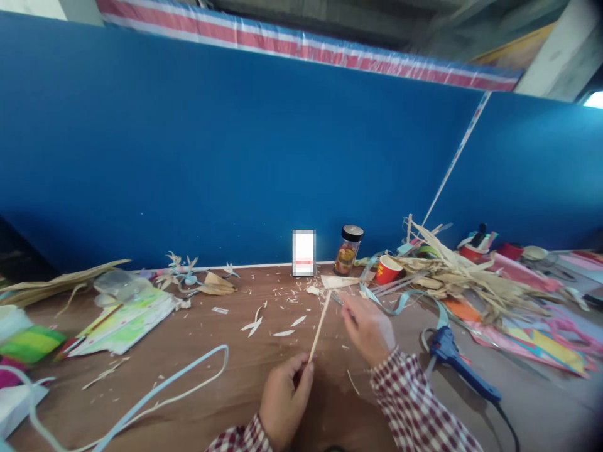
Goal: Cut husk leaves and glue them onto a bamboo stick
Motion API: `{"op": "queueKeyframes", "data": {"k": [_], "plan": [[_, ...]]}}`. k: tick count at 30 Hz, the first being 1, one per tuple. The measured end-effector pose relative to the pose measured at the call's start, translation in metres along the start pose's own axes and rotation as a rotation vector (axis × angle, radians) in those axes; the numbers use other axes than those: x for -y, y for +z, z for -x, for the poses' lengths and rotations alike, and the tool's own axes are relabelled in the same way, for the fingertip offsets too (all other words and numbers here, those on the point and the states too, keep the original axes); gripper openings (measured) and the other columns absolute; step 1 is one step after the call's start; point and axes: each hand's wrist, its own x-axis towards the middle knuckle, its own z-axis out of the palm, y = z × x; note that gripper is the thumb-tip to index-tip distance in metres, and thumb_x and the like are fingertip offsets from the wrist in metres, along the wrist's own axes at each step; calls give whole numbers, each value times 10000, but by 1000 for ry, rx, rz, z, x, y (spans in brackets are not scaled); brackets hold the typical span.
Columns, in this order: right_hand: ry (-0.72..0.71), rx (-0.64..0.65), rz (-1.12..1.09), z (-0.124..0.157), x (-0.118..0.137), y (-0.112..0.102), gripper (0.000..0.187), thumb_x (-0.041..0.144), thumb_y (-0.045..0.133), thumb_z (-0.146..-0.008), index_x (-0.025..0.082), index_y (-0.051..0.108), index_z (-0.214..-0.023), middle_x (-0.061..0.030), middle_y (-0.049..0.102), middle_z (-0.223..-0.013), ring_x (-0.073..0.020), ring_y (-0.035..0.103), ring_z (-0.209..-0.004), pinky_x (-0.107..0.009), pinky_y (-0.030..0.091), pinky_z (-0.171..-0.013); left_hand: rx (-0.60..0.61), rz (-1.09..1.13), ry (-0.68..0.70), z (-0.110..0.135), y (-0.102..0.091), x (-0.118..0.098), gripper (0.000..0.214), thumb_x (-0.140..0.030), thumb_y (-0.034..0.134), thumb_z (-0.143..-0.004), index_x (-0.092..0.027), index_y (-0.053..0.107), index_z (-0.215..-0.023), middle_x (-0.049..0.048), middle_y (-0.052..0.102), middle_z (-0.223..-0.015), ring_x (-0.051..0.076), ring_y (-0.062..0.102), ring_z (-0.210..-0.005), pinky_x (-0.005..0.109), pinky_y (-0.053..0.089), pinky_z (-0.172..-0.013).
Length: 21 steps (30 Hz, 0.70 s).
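My left hand [286, 395] is closed round the lower end of a thin pale stick [320, 328], which slants up and away over the brown table. Close to the stick's far end, my right hand [370, 328] is pinched, with a small greyish thing [336, 297] at its fingertips that I cannot make out. Pale slivers [283, 333] and small shavings [287, 294] lie scattered beyond my hands. A whitish triangular piece [340, 281] rests on the table just past the stick's tip.
A dark-lidded jar [348, 251] and a red paper cup [389, 270] stand near the blue partition [264, 138]. Dried husks [490, 282] pile up at right, behind a blue glue gun [464, 364]. Pale tubing [164, 386] loops across the left, near a painted sheet [136, 326].
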Motion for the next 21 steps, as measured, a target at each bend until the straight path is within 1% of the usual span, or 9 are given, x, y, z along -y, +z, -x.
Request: {"op": "queueKeyframes", "data": {"k": [2,3,5,8,10,12,14,17,21], "plan": [[-362,2,-80,7,19,-3,361,142,413,-833,202,498,-1179,-77,568,-1130,-214,438,-1134,-368,378,-929,22,-19,21,-1,-3,-6,274,-292,426,-832,-171,665,-891,46,661,-685,174,588,-642,231,431,-598],[-478,9,-105,10,27,-2,334,138,421,-833,215,524,-1141,-62,580,-1111,-216,395,-1175,-389,349,-956,34,-23,38,-2,-5,-8,274,-286,420,-835,-174,666,-880,46,662,-685,172,588,-635,229,429,-592],[-582,14,-125,13,35,5,249,149,426,-847,222,573,-1035,-46,623,-1005,-214,381,-1185,-437,292,-988,49,-34,83,-5,-10,-9,269,-278,420,-831,-189,673,-845,44,666,-686,172,593,-632,229,431,-592],[-562,5,-81,9,31,17,198,148,414,-868,211,599,-900,-25,646,-810,-194,490,-1060,-483,210,-1010,-5,-97,120,-14,-25,-1,248,-300,454,-803,-211,686,-807,38,678,-681,183,609,-642,241,446,-608],[-498,-2,-13,2,22,20,222,111,400,-865,205,600,-886,-15,634,-747,-166,562,-889,-488,192,-1009,-140,-180,85,-23,-40,10,269,-326,444,-802,-212,670,-894,48,686,-753,196,620,-709,264,457,-653],[-410,-12,46,-6,14,20,240,85,401,-849,197,598,-930,-24,627,-744,-148,574,-759,-434,291,-954,-278,-296,12,-32,-54,22,324,-328,386,-829,-186,625,-996,70,677,-839,203,614,-766,291,458,-686],[-318,-10,70,-13,10,20,250,100,410,-840,190,586,-994,-44,628,-778,-152,575,-737,-327,405,-805,-322,-432,-13,-38,-64,32,333,-311,374,-836,-165,596,-1037,92,656,-923,209,600,-811,311,449,-720],[-210,7,49,-16,14,26,254,179,399,-863,209,561,-1057,-50,636,-818,-151,588,-731,-232,414,-618,-168,-639,62,-44,-64,39,270,-271,405,-828,-177,647,-904,85,645,-894,214,578,-845,327,420,-775],[-143,34,22,-5,22,43,272,298,361,-896,266,545,-1094,-29,647,-750,-139,605,-647,-211,386,-545,-10,-853,119,-46,-50,40,243,-230,442,-814,-205,650,-937,84,613,-869,228,543,-841,342,402,-758]]}}
